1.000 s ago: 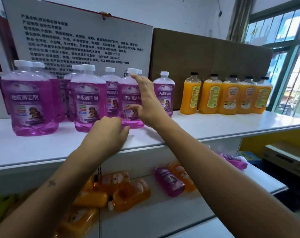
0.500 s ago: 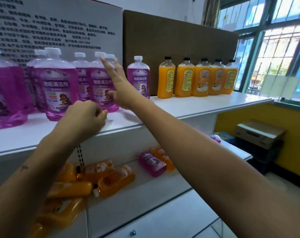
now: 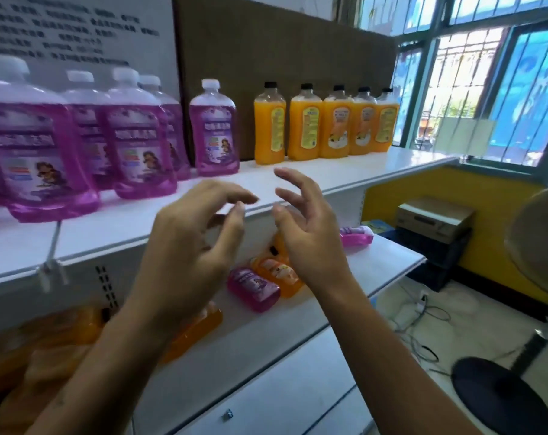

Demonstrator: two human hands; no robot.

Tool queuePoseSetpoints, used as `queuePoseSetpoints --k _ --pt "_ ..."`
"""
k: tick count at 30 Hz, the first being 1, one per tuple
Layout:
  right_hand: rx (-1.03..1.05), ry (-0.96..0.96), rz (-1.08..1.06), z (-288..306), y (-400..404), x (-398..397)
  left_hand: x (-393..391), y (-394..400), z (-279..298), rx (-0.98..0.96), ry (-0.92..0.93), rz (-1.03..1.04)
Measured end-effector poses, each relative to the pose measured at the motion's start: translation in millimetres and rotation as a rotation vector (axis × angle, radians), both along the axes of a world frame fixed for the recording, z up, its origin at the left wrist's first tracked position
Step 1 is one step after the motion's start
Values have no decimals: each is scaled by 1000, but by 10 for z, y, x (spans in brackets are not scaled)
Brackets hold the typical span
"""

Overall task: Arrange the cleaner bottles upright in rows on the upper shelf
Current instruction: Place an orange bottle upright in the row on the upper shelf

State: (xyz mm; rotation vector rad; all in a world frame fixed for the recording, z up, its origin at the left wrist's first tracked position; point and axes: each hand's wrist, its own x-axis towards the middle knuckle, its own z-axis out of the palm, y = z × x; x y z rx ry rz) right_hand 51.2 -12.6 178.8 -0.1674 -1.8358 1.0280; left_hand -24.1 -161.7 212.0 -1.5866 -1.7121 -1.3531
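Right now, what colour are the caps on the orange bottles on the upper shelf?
Black, seen best in the head view on the orange bottles.

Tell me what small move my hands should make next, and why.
Probably lower the right hand to the purple bottle lying on the lower shelf. Both hands are empty, the left hand too, and the upper shelf has bare space in front.

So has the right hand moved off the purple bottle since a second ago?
Yes. The right hand has pulled back toward the person, off the purple bottle, now in front of the upper shelf's edge.
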Motion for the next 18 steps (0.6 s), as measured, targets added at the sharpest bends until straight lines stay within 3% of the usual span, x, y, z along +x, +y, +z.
queuePoseSetpoints --k 3,7,14,18 --pt "-65 40 -123 -396 240 226 61 248 -383 -89 -67 -108" --pt "-208 -91 -196 -891 627 310 -89 571 -969 -233 -258 -108" --pt "-366 -372 -76 -1667 1022 -94 -633 1086 -1978 -573 -865 159" --pt "-393 -445 -39 -1823 1506 -695 -727 1413 -2300 -568 -1084 291"
